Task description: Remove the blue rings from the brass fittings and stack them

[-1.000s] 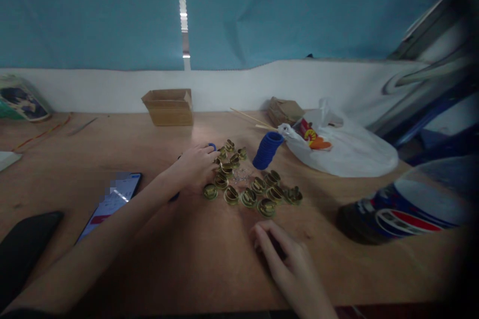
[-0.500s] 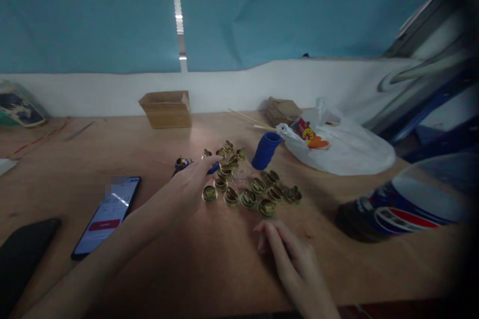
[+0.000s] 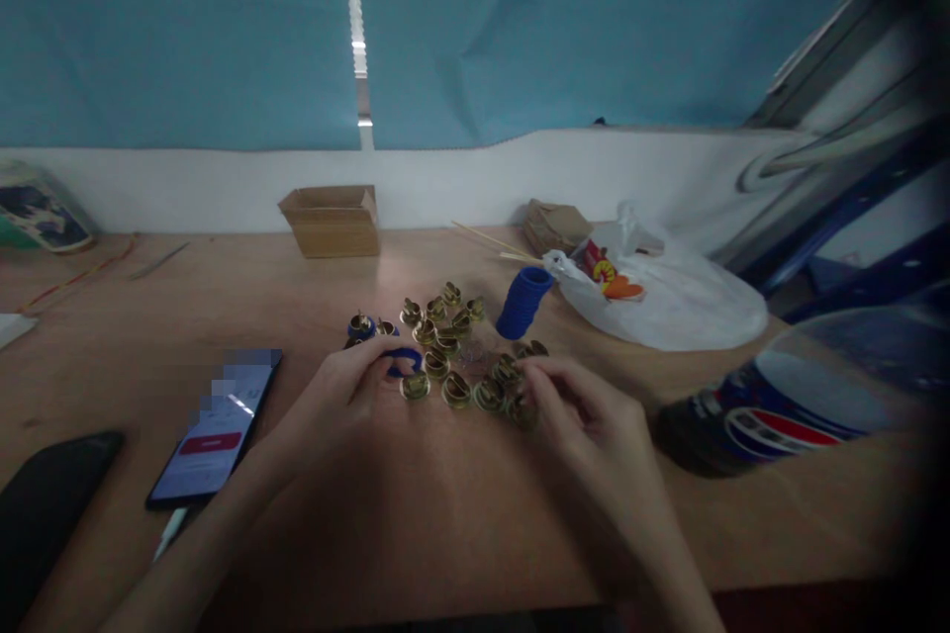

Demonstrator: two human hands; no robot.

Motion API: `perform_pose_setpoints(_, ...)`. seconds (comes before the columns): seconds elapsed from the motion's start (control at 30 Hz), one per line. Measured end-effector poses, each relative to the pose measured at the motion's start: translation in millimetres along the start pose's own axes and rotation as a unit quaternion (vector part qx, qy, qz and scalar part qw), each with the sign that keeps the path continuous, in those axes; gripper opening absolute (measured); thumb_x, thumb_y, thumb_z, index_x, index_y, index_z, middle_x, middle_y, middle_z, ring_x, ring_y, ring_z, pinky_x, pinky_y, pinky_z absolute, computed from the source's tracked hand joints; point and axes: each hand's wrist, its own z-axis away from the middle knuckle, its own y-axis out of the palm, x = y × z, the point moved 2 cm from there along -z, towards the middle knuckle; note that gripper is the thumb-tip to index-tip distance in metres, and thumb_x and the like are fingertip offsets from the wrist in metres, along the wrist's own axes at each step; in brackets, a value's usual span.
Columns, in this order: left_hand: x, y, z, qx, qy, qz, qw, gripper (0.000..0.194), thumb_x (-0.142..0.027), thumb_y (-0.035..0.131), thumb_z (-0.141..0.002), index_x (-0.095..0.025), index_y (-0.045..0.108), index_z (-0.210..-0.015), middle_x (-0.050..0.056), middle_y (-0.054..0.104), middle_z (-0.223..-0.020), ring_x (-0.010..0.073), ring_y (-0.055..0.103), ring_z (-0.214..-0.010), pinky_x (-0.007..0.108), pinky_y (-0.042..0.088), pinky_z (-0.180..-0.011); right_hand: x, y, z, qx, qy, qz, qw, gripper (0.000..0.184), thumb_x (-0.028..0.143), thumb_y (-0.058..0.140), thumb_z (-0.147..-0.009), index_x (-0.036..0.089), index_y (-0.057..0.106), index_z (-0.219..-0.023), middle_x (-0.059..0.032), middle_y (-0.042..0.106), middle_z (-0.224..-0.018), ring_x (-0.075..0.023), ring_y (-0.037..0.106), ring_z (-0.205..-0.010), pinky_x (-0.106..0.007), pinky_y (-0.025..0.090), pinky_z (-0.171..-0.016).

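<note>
Several small brass fittings [image 3: 456,390] lie scattered in the middle of a wooden table [image 3: 416,514]. My left hand [image 3: 348,391] pinches a blue ring [image 3: 405,356] at the left edge of the cluster. My right hand [image 3: 586,415] reaches into the right side of the cluster, fingers curled over a brass fitting [image 3: 520,407]; whether it grips the fitting I cannot tell. A stack of blue rings [image 3: 523,302] stands behind the fittings. Two brass fittings fitted with blue rings [image 3: 361,325] sit to the left of the pile.
A lit phone [image 3: 215,425] and a dark phone [image 3: 45,490] lie at the left. A small cardboard box [image 3: 333,218] stands at the back. A white plastic bag [image 3: 660,292] and a bottle on its side [image 3: 787,401] occupy the right.
My left hand drew back from the far fittings toward me with a blue ring. My right hand moved up from the near table into the right of the cluster.
</note>
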Motion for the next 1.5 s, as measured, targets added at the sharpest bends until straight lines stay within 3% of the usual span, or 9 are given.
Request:
perform_pose_setpoints(0.17, 6, 7.4, -1, -0.021, -0.100, 0.213, 0.972, 0.020, -0.023, 0.059, -0.089, -0.015, 0.069, -0.104, 0.008, 0.076, -0.099, 0.0200, 0.071, -0.093, 0.032, 0.057, -0.083, 5, 17, -60, 0.223, -0.108, 0.170, 0.954, 0.026, 0.019, 0.047, -0.095, 0.018, 0.065, -0.076, -0.0041, 0.069, -0.074, -0.0176, 0.063, -0.065, -0.027, 0.040, -0.058)
perform_pose_setpoints(0.33, 5, 10.2, 0, -0.013, -0.151, 0.336, 0.930, 0.022, -0.026, 0.069, -0.083, -0.015, 0.071, -0.102, 0.007, 0.077, -0.098, 0.0186, 0.072, -0.088, 0.029, 0.060, -0.075, -12, 36, -83, 0.271, -0.142, 0.183, 0.934, 0.021, 0.011, 0.053, -0.088, 0.017, 0.066, -0.072, -0.0053, 0.069, -0.072, -0.0178, 0.063, -0.066, -0.026, 0.041, -0.060)
perform_pose_setpoints(0.5, 10, 13.3, 3, -0.029, -0.192, 0.413, 0.890, 0.021, -0.028, 0.075, -0.079, -0.016, 0.067, -0.095, 0.005, 0.075, -0.093, 0.0151, 0.072, -0.080, 0.022, 0.059, -0.063, 8, 32, -68, 0.224, -0.150, 0.165, 0.949, 0.022, 0.023, 0.043, -0.098, 0.017, 0.064, -0.096, -0.0083, 0.069, -0.092, -0.0198, 0.064, -0.082, -0.030, 0.046, -0.073)
perform_pose_setpoints(0.6, 13, 13.7, 3, -0.043, -0.216, 0.433, 0.874, 0.026, -0.028, 0.079, -0.075, -0.016, 0.061, -0.089, 0.003, 0.073, -0.090, 0.0127, 0.071, -0.073, 0.018, 0.058, -0.056, 34, 29, -49, 0.189, -0.186, 0.065, 0.962, 0.023, 0.036, 0.055, -0.094, 0.020, 0.058, -0.112, -0.0063, 0.067, -0.097, -0.0193, 0.063, -0.085, -0.032, 0.049, -0.077)
perform_pose_setpoints(0.7, 13, 13.5, 3, -0.041, -0.218, 0.437, 0.872, 0.030, -0.031, 0.079, -0.074, -0.017, 0.058, -0.090, 0.001, 0.071, -0.087, 0.0118, 0.068, -0.069, 0.017, 0.056, -0.049, 51, 36, -33, 0.219, -0.223, 0.044, 0.949, 0.035, 0.036, 0.063, -0.090, 0.022, 0.054, -0.120, -0.0088, 0.062, -0.114, -0.0231, 0.060, -0.103, -0.038, 0.049, -0.088)
perform_pose_setpoints(0.9, 7, 13.0, 3, -0.011, -0.206, 0.411, 0.888, 0.030, -0.038, 0.075, -0.077, -0.018, 0.060, -0.091, 0.002, 0.070, -0.089, 0.0136, 0.068, -0.070, 0.018, 0.054, -0.047, 53, 43, -32, 0.214, -0.241, 0.085, 0.943, 0.025, 0.030, 0.061, -0.090, 0.021, 0.060, -0.114, -0.0075, 0.066, -0.109, -0.0242, 0.061, -0.101, -0.042, 0.048, -0.089)
perform_pose_setpoints(1.03, 4, 12.7, 2, -0.018, -0.212, 0.392, 0.895, 0.027, -0.042, 0.065, -0.085, -0.017, 0.061, -0.092, 0.008, 0.072, -0.099, 0.0210, 0.071, -0.092, 0.025, 0.058, -0.060, 41, 17, -58, 0.088, -0.230, 0.108, 0.963, 0.027, 0.031, 0.060, -0.088, 0.019, 0.061, -0.112, -0.0098, 0.066, -0.107, -0.0256, 0.062, -0.099, -0.041, 0.049, -0.087)
perform_pose_setpoints(1.2, 2, 16.7, 2, 0.010, -0.188, 0.338, 0.922, 0.026, -0.041, 0.059, -0.089, -0.015, 0.061, -0.085, 0.005, 0.070, -0.087, 0.0148, 0.069, -0.072, 0.025, 0.054, -0.059, -5, -14, -104, -0.092, -0.092, 0.171, 0.977, 0.035, 0.036, 0.060, -0.084, 0.014, 0.065, -0.111, -0.0156, 0.067, -0.105, -0.0289, 0.064, -0.092, -0.043, 0.051, -0.084)
perform_pose_setpoints(1.5, 4, 18.8, 5, 0.065, -0.155, 0.302, 0.939, 0.024, -0.037, 0.053, -0.094, -0.017, 0.060, -0.084, 0.002, 0.067, -0.080, 0.0123, 0.063, -0.068, 0.025, 0.050, -0.062, -44, -9, -119, -0.068, -0.042, 0.171, 0.982, 0.036, 0.036, 0.060, -0.081, 0.012, 0.066, -0.108, -0.0161, 0.068, -0.103, -0.0297, 0.065, -0.093, -0.046, 0.050, -0.087)
